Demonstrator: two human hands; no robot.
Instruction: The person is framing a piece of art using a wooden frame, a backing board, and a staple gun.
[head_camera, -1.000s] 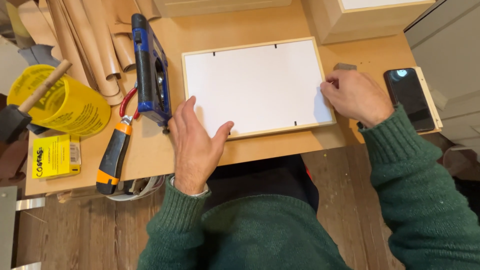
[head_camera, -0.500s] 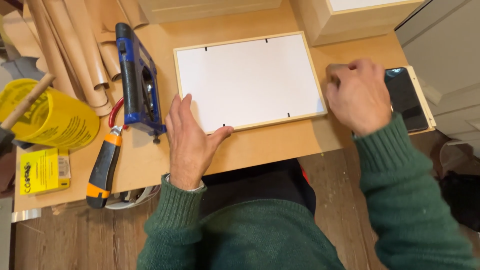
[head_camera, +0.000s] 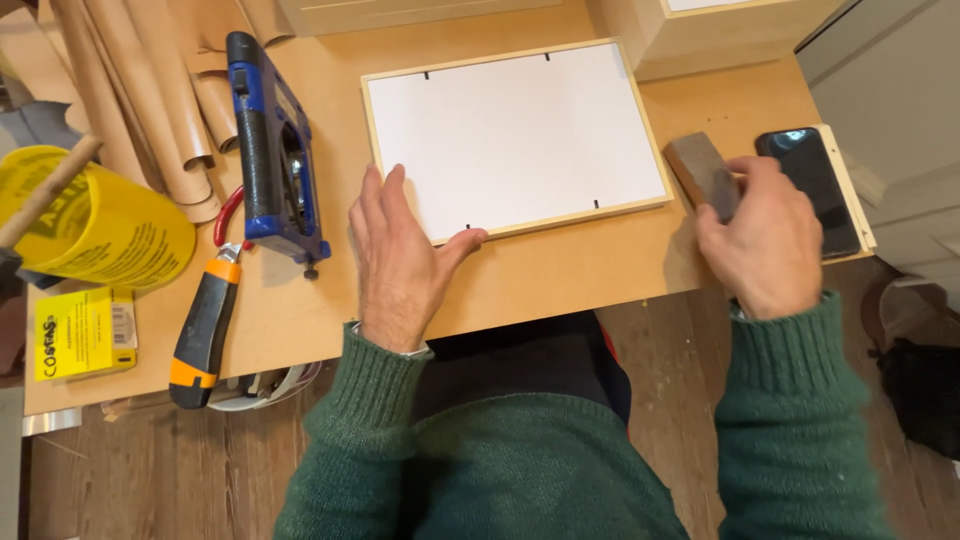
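Picture frame (head_camera: 515, 140), back up with its white board showing, lies flat mid-bench (head_camera: 560, 275). Left hand (head_camera: 400, 260) presses its near-left corner, fingers spread, steadying it. Right hand (head_camera: 765, 240) closes on a brown sanding block (head_camera: 700, 172) (beside a dark phone (head_camera: 810, 185)).

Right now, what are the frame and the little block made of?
The frame looks like pale bare wood: thin, matte, light rim around a white backing board. The block under the right hand looks grey-brown, rough and dull, maybe a sanding block; I can't tell for sure.
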